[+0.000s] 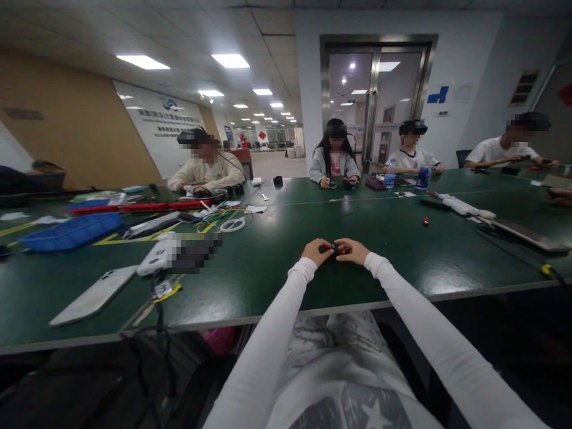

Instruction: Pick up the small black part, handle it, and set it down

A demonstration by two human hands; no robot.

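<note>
My left hand (317, 252) and my right hand (352, 251) meet just above the green table (277, 268), close to its front edge. Between them is a small dark object (334, 250), gripped by the fingers of both hands. Most of it is hidden, and its kind is too small to make out. Farther off to the right, a small red and white item (425, 221) lies on the tabletop, apart from my hands.
Left of me lie a white phone (96, 294), a white device (158, 255), a blue tray (74, 231) and coiled white cable (233, 224). At right are a long white device (465, 206) and a tablet-like slab (529, 235). Several people sit across, near a water bottle (389, 174).
</note>
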